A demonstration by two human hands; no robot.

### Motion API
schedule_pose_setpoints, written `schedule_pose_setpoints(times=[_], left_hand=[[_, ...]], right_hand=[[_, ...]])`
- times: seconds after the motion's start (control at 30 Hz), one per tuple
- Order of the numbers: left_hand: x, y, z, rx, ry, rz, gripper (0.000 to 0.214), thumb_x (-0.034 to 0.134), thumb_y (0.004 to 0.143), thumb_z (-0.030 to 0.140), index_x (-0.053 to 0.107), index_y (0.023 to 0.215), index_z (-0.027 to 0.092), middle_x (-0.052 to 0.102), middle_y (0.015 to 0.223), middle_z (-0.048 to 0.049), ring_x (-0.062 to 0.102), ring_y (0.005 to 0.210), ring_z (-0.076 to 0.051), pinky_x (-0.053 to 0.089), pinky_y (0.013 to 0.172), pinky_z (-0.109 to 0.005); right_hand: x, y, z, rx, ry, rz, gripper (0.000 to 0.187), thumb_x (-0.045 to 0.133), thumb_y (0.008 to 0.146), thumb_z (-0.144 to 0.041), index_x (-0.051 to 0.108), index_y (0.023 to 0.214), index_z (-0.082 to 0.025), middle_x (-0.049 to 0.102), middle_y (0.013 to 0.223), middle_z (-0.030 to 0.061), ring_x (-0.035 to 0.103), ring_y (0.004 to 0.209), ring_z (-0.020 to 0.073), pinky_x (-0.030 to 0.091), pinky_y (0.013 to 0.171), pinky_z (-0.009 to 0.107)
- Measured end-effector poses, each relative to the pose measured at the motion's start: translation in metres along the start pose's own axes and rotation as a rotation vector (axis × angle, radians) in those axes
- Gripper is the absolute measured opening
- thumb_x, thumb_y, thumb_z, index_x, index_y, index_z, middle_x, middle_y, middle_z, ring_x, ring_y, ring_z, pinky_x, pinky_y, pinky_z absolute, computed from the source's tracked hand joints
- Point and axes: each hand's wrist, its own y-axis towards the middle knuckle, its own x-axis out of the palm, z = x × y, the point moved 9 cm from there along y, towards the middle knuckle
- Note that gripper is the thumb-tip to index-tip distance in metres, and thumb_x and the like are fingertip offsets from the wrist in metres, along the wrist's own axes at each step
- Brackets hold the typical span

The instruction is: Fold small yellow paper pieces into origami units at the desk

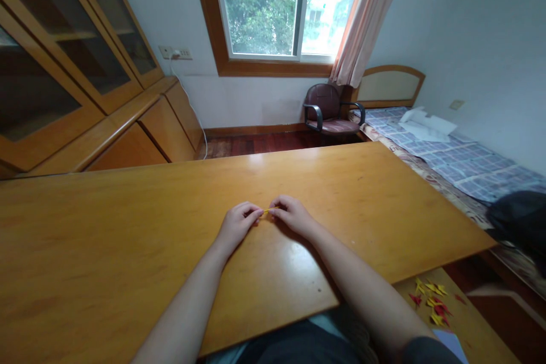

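A small, thin piece of folded yellow paper point(267, 211) is held just above the wooden table point(140, 239), near its middle. My left hand point(239, 224) pinches one end between thumb and forefinger. From the other side, my right hand point(293, 215) grips the opposite end, also in a pinch. The fingers cover most of the paper, so its full shape is hidden. Both forearms reach in from the bottom of the head view.
Several small yellow and red folded paper figures point(435, 301) lie on a lower surface point(478, 324) at the lower right. A chair point(326, 111) stands beyond the table. A bed point(460, 162) runs along the right, and a wooden cabinet point(128, 125) stands at the left.
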Motion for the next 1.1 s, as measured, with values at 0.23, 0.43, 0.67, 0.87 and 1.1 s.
schedule_pose_setpoints(times=[0.23,0.43,0.67,0.87,1.1], left_hand=[[0.004,-0.001,0.006,0.067,0.098,-0.025,0.028,0.055,0.091,0.04,0.067,0.075,0.021,0.065,0.069,-0.0015,0.062,0.067,-0.018,0.045,0.069,-0.028],[0.009,-0.002,0.002,0.098,0.167,-0.01,0.029,0.048,0.095,0.038,0.061,0.075,0.022,0.062,0.067,-0.0014,0.061,0.067,-0.018,0.044,0.068,-0.029],[0.009,-0.002,-0.001,0.079,0.173,0.021,0.028,0.047,0.095,0.035,0.057,0.072,0.023,0.06,0.066,-0.0006,0.06,0.063,-0.018,0.044,0.067,-0.03],[0.008,-0.002,-0.01,-0.049,-0.036,0.002,0.029,0.05,0.092,0.042,0.059,0.074,0.022,0.062,0.063,0.0,0.061,0.053,-0.017,0.048,0.058,-0.029],[0.007,-0.002,-0.004,-0.049,-0.039,-0.003,0.031,0.055,0.089,0.046,0.066,0.076,0.02,0.067,0.066,-0.0018,0.063,0.062,-0.018,0.049,0.062,-0.028]], right_hand=[[0.002,0.001,0.013,0.124,0.107,-0.069,0.01,0.065,0.085,-0.025,0.066,0.082,-0.015,0.069,0.07,0.0005,0.062,0.068,0.0142,0.046,0.07,0.026],[0.005,0.002,0.02,0.184,0.204,-0.088,0.016,0.067,0.081,-0.032,0.066,0.081,-0.015,0.069,0.068,0.0009,0.062,0.065,0.0141,0.046,0.067,0.027],[0.007,0.001,0.027,0.226,0.261,-0.066,0.022,0.071,0.078,-0.036,0.067,0.082,-0.015,0.068,0.066,0.0007,0.061,0.064,0.0137,0.046,0.066,0.027],[0.005,0.0,0.03,0.253,0.353,-0.042,0.033,0.076,0.073,-0.042,0.069,0.09,-0.014,0.067,0.067,-0.0003,0.057,0.061,0.0121,0.041,0.06,0.025],[0.005,0.0,0.029,0.256,0.353,-0.05,0.035,0.076,0.074,-0.043,0.069,0.091,-0.013,0.066,0.067,-0.0005,0.057,0.06,0.0117,0.041,0.057,0.024]])
